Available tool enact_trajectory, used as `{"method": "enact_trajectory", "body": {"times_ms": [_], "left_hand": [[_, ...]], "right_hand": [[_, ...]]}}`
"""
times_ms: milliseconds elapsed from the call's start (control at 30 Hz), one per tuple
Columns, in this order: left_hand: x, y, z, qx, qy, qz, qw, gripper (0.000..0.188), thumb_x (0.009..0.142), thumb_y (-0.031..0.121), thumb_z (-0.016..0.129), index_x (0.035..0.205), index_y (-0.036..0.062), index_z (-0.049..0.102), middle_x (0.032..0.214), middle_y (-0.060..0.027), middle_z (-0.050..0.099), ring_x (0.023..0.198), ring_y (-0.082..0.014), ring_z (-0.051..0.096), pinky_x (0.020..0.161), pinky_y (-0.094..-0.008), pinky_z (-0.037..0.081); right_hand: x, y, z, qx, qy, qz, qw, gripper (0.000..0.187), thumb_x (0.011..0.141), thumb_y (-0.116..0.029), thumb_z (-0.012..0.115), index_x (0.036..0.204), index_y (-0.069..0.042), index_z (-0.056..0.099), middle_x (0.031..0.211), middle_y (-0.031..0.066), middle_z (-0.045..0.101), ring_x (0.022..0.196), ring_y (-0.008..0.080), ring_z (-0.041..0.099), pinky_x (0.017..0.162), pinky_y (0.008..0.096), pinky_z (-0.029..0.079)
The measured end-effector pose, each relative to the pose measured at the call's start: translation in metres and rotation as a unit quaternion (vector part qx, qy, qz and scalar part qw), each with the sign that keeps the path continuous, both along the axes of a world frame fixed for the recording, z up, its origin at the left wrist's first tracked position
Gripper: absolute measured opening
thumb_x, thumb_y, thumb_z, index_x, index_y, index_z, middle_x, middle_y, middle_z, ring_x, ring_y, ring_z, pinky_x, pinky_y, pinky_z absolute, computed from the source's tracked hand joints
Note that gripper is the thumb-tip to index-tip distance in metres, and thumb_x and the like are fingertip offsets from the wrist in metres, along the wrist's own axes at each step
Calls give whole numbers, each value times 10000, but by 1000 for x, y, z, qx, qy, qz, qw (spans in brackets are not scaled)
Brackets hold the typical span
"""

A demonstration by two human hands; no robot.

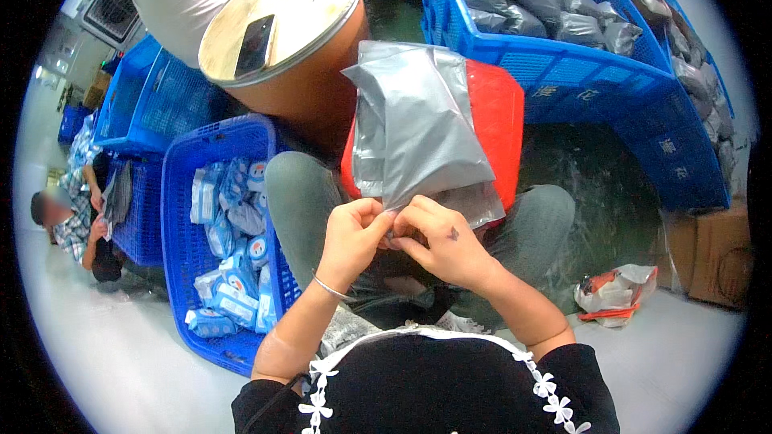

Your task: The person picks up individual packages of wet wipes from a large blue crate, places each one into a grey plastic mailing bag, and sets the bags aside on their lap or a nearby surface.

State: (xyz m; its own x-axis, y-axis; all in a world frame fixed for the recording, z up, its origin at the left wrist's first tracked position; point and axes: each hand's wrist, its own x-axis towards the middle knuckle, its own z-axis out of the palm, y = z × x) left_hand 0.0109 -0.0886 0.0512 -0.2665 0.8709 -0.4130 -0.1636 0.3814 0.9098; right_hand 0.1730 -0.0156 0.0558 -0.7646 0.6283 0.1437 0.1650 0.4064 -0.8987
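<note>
Both my hands meet at the near edge of a grey plastic mailing bag (pixel 430 133). My left hand (pixel 354 233) pinches the bag's near corner between thumb and fingers. Right beside it, my right hand (pixel 438 237) has its fingers closed on the same edge, thumb and forefinger together. The bag is the top one of a stack of grey bags (pixel 370 141), lying on a red stool or box top (pixel 500 124) between my knees. My fingertips partly cover the pinched edge.
A blue basket (pixel 173 217) of blue-and-white packs (pixel 233 281) stands at my left. Ahead are a brown drum (pixel 314 72) with a phone (pixel 255 44) on its lid, and a blue crate (pixel 547 60) of filled grey bags (pixel 527 4). Cartons (pixel 708 253) stand right. Other people sit nearby.
</note>
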Motion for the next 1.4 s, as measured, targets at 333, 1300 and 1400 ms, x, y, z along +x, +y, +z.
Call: {"method": "enact_trajectory", "body": {"times_ms": [333, 1300, 1400], "left_hand": [[-34, -7, 4, -11, 0, -131, 991, 160, 943, 108, 645, 1004, -40, 639, 812, -78, 694, 696, -139, 679, 642, -271, 562], [-19, 90, -54, 60, 193, 149, 968, 191, 950, 174, 601, 874, 7, 549, 663, -25, 554, 594, -113, 486, 567, -302, 412], [-21, 89, -44, 3, 225, 89, 970, 287, 911, 11, 526, 1187, 25, 450, 788, -130, 641, 703, -198, 618, 657, -344, 488]], "right_hand": [[493, 69, -74, -313, 406, -560, 651, 170, 965, -130, 582, 1078, -4, 602, 917, 97, 623, 800, 188, 548, 744, 302, 470], [-4, 130, -39, -7, -112, -263, 958, 305, 966, -298, 560, 846, -20, 598, 743, 209, 640, 704, 372, 626, 636, 419, 484], [-7, 122, -32, 112, -104, -223, 963, 287, 1005, -299, 515, 1134, -64, 615, 907, 211, 678, 850, 365, 673, 724, 416, 530]]}}
